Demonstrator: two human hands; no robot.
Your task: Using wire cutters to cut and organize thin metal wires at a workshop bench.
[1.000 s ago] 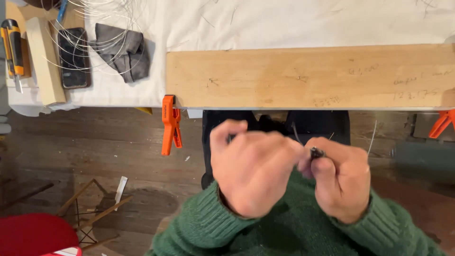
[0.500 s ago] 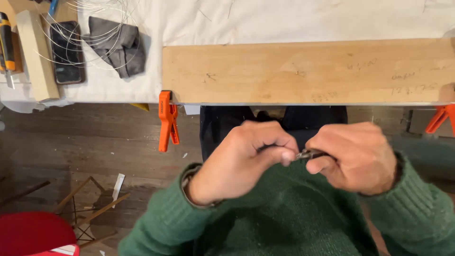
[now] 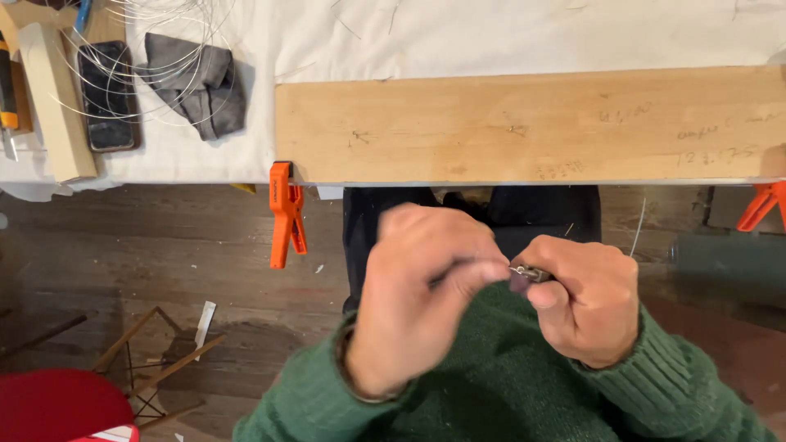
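Both hands are raised close to my chest, below the table edge, in green knitted sleeves. My right hand (image 3: 585, 303) is closed around a small metal tool (image 3: 528, 273) whose tip pokes out toward the left. My left hand (image 3: 422, 286) is blurred; its fingertips pinch at that tip. A thin wire (image 3: 637, 229) stands up behind my right hand. What the left fingers pinch is too small to tell.
A long wooden board (image 3: 532, 123) lies on the white-covered table (image 3: 458, 33), held by orange clamps (image 3: 286, 213) (image 3: 761, 205). At the left are a grey cloth (image 3: 196, 82), a phone (image 3: 106, 94), coiled wire (image 3: 155, 33) and a wood block (image 3: 53, 102). A red stool (image 3: 57, 405) stands below.
The view has shifted slightly. My left hand has moved and turned at the tool's tip, now blurred; my right hand still grips the tool, a little lower.
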